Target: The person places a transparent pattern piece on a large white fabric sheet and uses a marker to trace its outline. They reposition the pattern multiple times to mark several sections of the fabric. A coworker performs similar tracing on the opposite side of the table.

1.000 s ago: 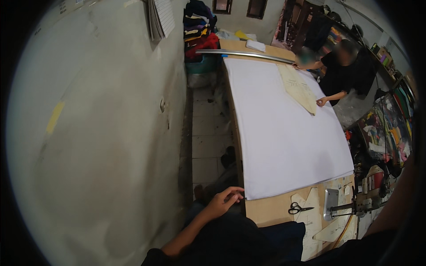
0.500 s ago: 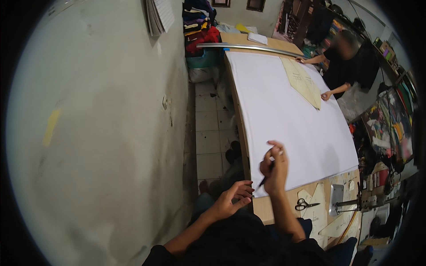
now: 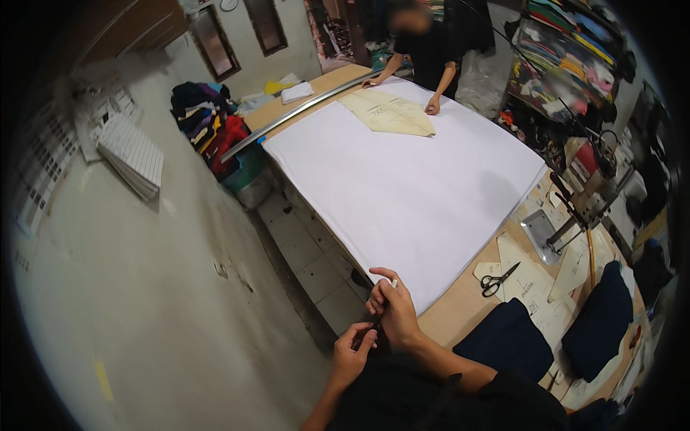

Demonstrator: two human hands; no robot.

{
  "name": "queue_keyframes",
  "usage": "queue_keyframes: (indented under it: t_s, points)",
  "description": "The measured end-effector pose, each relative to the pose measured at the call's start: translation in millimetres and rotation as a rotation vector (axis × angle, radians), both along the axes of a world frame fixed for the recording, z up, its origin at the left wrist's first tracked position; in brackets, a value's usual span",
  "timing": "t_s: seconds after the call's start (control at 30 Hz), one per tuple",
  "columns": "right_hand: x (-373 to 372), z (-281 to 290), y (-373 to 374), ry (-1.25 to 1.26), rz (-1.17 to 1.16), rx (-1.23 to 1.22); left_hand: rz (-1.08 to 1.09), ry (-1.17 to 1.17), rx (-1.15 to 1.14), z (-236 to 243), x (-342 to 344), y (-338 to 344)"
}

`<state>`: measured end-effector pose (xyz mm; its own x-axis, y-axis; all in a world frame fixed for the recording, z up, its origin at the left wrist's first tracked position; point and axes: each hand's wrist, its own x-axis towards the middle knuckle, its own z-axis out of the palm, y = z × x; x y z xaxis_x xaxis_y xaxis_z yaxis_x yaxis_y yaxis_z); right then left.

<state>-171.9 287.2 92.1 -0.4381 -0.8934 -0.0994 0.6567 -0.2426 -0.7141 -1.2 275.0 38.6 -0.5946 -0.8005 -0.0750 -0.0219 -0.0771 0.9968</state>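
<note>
My right hand [image 3: 395,309] is closed around a slim dark pen [image 3: 378,322] with a pale end poking out above the fingers; the index finger stays raised. At the pen's lower, dark end, the fingertips of my left hand [image 3: 353,352] pinch together. Both hands are over the near corner of a large white fabric sheet [image 3: 402,187] spread flat on the table. On the sheet's far part lies a cream paper pattern piece [image 3: 388,115]. A co-worker [image 3: 428,57] leans over the far side, with one hand by the pattern's edge and the other near a metal bar.
A long metal bar [image 3: 302,111] crosses the table's far end. Black scissors [image 3: 499,280] lie on pattern pieces at the right, beside folded navy cloth [image 3: 507,339] and an upright cutting machine [image 3: 586,194]. The wall [image 3: 144,287] runs close on my left, past a narrow tiled floor strip.
My view has turned rightward and up. The left hand, apart and open before, has come to the pen's lower end and closed on it. The right hand still holds the pen.
</note>
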Motion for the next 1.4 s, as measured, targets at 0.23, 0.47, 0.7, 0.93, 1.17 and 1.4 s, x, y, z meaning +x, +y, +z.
queue_keyframes:
  t_s: [0.23,0.47,0.7,0.93,1.17,1.4]
  points:
    - [-4,-31,13,0.346,0.235,0.121,0.121,-0.033,-0.084,-8,18,-16]
    - [-4,-19,-2,0.438,0.382,0.174,0.126,-0.017,-0.083,-3,23,-32]
    - [-8,-15,-51,0.461,0.46,0.2,-0.034,-0.075,0.019,3,29,-88]
    - [-2,7,-126,0.543,0.425,0.196,-0.252,-0.029,-0.047,3,38,-178]
    - [-1,17,-169,0.676,0.267,0.233,-0.293,0.008,-0.183,-1,36,-272]
    - [-23,15,-89,0.88,0.563,0.607,-0.37,-0.39,-0.49,-70,-22,-376]
